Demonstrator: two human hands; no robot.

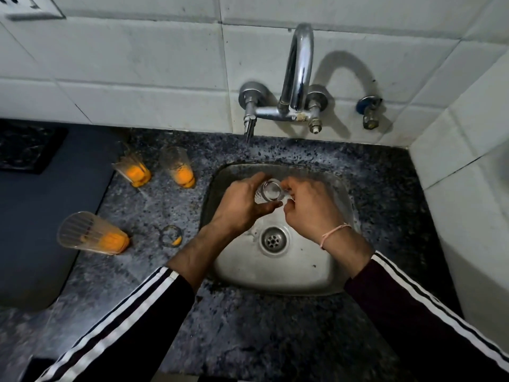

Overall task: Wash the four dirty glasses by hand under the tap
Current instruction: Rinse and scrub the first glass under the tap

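- Presently, left hand (239, 206) fingers wrap the clear glass (269, 191); right hand (308, 208) fingers pinch its rim.
- Glass held over the sink (303, 277), below the tap (298, 70).
- Three orange-stained glasses (177, 170) stand on the surface (154, 208), left of the sink.

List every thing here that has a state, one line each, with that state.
Held glass: over the sink, gripped by both hands, no orange visible in it.
Left hand: grips the glass's side.
Right hand: fingers at the glass's rim.
Three glasses on the counter: upright, orange residue at the bottom.
Tap: no stream visible.
Sink: drain open, no standing water.
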